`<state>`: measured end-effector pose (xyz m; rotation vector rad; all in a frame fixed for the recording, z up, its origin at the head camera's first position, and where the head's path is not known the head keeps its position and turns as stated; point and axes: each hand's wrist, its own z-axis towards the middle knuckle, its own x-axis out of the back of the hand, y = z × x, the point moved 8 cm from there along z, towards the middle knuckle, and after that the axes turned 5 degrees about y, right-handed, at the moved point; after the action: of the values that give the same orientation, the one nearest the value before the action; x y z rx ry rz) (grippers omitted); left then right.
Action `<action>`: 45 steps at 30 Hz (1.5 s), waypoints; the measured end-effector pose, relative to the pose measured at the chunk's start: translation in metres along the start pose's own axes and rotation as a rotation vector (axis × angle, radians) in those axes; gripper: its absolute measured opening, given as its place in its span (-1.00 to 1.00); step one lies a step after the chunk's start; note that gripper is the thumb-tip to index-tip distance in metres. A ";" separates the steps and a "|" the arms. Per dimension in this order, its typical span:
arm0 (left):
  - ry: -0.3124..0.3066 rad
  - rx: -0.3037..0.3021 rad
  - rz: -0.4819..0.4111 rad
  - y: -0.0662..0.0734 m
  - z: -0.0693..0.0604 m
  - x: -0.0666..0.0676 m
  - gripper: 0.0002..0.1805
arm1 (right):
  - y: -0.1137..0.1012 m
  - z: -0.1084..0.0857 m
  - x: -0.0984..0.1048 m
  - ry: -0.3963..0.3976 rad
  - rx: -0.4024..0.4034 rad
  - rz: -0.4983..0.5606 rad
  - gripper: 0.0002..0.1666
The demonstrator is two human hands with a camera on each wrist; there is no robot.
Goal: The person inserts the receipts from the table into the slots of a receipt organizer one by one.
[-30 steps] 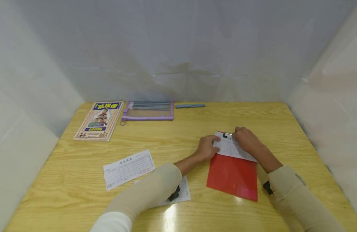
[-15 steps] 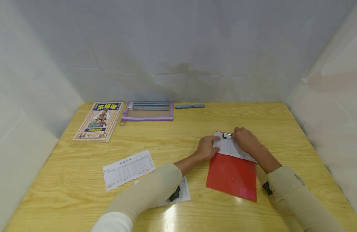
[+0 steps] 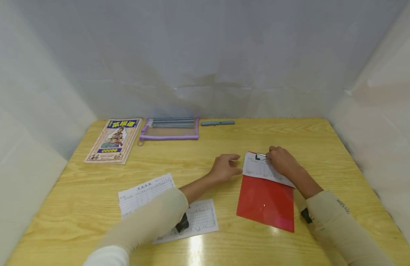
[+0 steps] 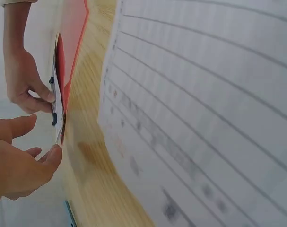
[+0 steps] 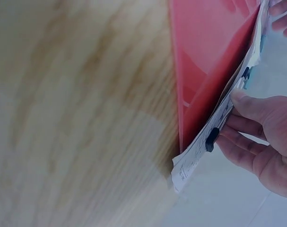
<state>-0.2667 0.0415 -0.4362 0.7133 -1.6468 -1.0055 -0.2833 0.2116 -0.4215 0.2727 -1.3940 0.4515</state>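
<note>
A wooden table [image 3: 68, 207] stands before pale sheeting [image 3: 205, 55]; on it lies a red clipboard [image 3: 264, 205], a printed sheet [image 3: 254, 168] at its clip end; the right hand [image 3: 283, 162] pinches the clip [image 3: 260, 156]; the left hand [image 3: 224, 169], fingers loosely extended, is just left of the clipboard, contact uncertain; farther left, the left sleeve [image 3: 148, 221] obstructs one form [image 3: 141, 194] and another form [image 3: 203, 218]; beyond the clipboard, leftward, are a pen [image 3: 218, 123], pouch [image 3: 171, 132] and book [image 3: 115, 140]; wood extends from the clipboard's far end to the table's back edge; the right wrist view shows thumb and fingers on opposite sides of the clip, partly hidden in the head view.
</note>
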 end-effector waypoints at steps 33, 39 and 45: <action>0.216 0.308 0.350 -0.133 -0.146 0.238 -0.16 | 0.009 -0.003 0.000 -0.036 -0.056 0.053 -0.84; 0.243 0.321 0.376 -0.145 -0.164 0.238 -0.09 | 0.009 -0.003 0.000 -0.040 -0.063 0.047 -0.84; 0.368 0.294 0.339 -0.147 -0.174 0.234 -0.22 | 0.009 -0.003 -0.001 -0.035 -0.060 0.063 -0.83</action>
<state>-0.1721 -0.2705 -0.4378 0.7300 -1.5329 -0.3682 -0.2848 0.2203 -0.4238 0.1894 -1.4504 0.4576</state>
